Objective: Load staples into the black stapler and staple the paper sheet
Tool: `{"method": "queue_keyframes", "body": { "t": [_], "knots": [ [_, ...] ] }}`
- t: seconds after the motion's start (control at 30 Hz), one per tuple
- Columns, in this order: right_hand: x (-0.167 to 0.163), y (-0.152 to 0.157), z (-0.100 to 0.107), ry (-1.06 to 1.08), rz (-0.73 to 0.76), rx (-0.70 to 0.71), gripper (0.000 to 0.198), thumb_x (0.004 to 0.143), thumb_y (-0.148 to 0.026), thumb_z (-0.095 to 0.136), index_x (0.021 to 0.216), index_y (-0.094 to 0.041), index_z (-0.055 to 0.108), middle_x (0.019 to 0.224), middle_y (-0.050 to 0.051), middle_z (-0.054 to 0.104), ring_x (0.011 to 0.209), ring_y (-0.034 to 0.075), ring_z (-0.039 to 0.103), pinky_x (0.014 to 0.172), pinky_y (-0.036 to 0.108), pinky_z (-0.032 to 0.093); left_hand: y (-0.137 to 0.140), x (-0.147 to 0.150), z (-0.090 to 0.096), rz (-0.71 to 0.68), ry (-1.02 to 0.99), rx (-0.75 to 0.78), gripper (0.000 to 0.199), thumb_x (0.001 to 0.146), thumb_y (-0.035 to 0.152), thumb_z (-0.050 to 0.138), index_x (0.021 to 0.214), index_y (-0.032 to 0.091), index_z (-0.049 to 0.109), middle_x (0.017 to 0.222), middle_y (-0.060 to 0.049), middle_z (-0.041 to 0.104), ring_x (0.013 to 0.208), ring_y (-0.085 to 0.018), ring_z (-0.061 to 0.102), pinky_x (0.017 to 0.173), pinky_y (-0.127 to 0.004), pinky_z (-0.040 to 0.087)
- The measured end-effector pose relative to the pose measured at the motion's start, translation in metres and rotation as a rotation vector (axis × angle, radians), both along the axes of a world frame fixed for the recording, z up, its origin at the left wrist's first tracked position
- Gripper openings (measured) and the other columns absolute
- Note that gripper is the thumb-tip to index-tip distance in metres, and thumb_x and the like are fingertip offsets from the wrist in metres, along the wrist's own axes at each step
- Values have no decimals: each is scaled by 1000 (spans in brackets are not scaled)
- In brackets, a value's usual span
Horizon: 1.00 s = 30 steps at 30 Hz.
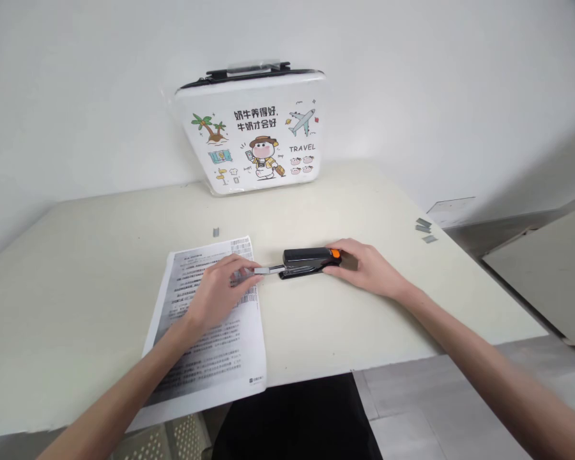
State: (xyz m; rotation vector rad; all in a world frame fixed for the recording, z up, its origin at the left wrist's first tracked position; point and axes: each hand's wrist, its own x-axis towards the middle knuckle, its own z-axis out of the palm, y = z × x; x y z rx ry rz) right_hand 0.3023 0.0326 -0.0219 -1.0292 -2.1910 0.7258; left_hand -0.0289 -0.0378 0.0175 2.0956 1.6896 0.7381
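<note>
A black stapler (310, 257) with an orange button at its rear lies on the table, its left end towards the paper. My right hand (364, 263) grips the stapler's rear end, thumb and fingers on either side. From the front of the stapler sticks out a narrow metal staple tray (269, 270). My left hand (224, 284) pinches the outer end of this tray between thumb and fingers, over the paper's right edge. Under that hand are printed sheets of paper (215, 358). Whether staples lie in the tray is too small to tell.
A white cartoon-printed case (256, 134) with a black handle stands at the back against the wall. One staple strip (216, 232) lies behind the paper. Several more staple strips (423, 227) lie near the right edge of the table (364, 319).
</note>
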Motion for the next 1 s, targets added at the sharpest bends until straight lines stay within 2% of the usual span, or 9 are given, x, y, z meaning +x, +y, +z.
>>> {"method": "queue_keyframes", "body": {
  "t": [0.2,0.4,0.63,0.83,1.0],
  "knots": [
    [1,1,-3,6,5,2,37,95,-52,68,126,-31,69,124,5,76,112,31,71,101,51,57,-3,0,1,-20,10,14,25,100,44,65,110,26,79,108,-5,76,78,-17,65,74,-30,54],
    [1,0,-2,9,-5,-13,36,95,-52,69,124,-30,69,124,6,76,112,31,70,101,51,57,-1,4,-2,-52,71,11,29,103,43,59,116,27,79,111,-4,75,67,-15,59,73,-32,52],
    [0,1,-2,3,1,0,36,96,-51,69,125,-31,69,125,4,77,112,30,71,100,49,58,0,-7,0,-61,54,-15,27,101,44,62,113,27,80,111,-4,76,78,-17,67,78,-31,55],
    [2,3,-2,28,39,-32,36,95,-52,69,124,-31,70,126,5,77,112,30,71,100,48,58,2,-19,0,-241,-11,-30,22,99,44,66,102,29,82,103,-4,79,92,-21,72,86,-35,57],
    [3,4,1,48,129,-73,35,93,-55,72,116,-29,73,120,5,78,110,29,72,98,45,59,11,-6,-3,-371,-39,-61,18,99,44,68,100,31,82,102,-3,79,95,-21,72,87,-34,55]
  ]
}}
